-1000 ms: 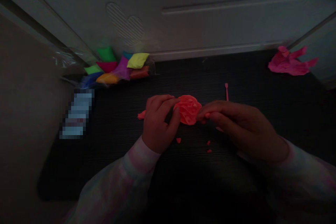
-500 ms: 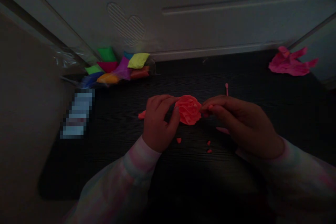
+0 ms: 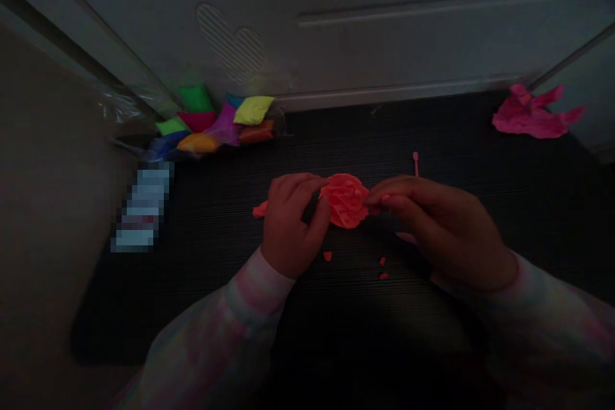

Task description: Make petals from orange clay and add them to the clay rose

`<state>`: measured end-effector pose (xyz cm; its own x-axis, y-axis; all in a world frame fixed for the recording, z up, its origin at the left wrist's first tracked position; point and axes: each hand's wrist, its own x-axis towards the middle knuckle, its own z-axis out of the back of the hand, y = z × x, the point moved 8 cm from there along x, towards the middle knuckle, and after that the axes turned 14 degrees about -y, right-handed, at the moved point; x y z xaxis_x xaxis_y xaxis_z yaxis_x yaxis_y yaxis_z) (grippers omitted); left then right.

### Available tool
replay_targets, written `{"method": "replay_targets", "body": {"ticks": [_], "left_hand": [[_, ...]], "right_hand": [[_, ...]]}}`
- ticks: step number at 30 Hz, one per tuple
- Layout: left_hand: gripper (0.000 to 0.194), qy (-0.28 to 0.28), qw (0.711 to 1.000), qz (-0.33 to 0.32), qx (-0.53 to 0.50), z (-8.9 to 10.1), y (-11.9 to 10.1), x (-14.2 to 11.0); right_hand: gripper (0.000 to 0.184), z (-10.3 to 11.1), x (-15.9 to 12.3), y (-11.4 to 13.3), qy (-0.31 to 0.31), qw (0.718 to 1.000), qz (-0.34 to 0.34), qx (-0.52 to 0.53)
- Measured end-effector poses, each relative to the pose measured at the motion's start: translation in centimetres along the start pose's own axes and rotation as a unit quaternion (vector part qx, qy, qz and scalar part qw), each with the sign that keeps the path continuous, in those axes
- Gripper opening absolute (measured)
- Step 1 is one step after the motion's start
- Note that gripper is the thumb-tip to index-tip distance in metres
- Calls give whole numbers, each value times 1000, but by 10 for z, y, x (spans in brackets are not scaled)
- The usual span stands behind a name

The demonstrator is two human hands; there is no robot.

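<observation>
A round, ruffled coral flower [image 3: 344,201], which looks like modelling clay, sits between my hands on the dark table. My left hand [image 3: 296,221] holds its left edge between thumb and forefinger. Closed in a pinch, my right hand [image 3: 442,227] has its fingertips at the flower's right edge; what lies between them is hidden, though a coral spot shows by the thumb. A coral clay strip [image 3: 260,209] pokes out left of my left hand. Below the flower lie a small clay bit [image 3: 327,256] and two smaller crumbs [image 3: 383,275].
A pink modelling tool [image 3: 416,160] and another pink piece [image 3: 406,237] lie partly behind my right hand. Several colourful packets [image 3: 221,125] rest at the back left, above a blurred-out phone-like rectangle [image 3: 143,205]. Crumpled pink material [image 3: 533,116] is at the back right, near the white panel [image 3: 384,51].
My right fingertips have shifted very slightly at the flower's edge. My left hand and the flower stay almost where they were.
</observation>
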<state>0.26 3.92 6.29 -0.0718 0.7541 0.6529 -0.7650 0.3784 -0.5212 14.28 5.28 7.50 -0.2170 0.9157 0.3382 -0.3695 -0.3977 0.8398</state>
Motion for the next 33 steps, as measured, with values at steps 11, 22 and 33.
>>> {"method": "replay_targets", "body": {"ticks": [11,22,33], "left_hand": [[17,1,1000,-7,-5,1,-3,1],[17,-11,1000,-15,-18,3,-4,1],[16,-20,999,-18,-23,4,-4,1]], "right_hand": [[9,0,0,-3,-14,999,-20,44],[3,-2,0,0,1,999,23,-33],[11,-1,0,5,-13,993,85,-81]]}}
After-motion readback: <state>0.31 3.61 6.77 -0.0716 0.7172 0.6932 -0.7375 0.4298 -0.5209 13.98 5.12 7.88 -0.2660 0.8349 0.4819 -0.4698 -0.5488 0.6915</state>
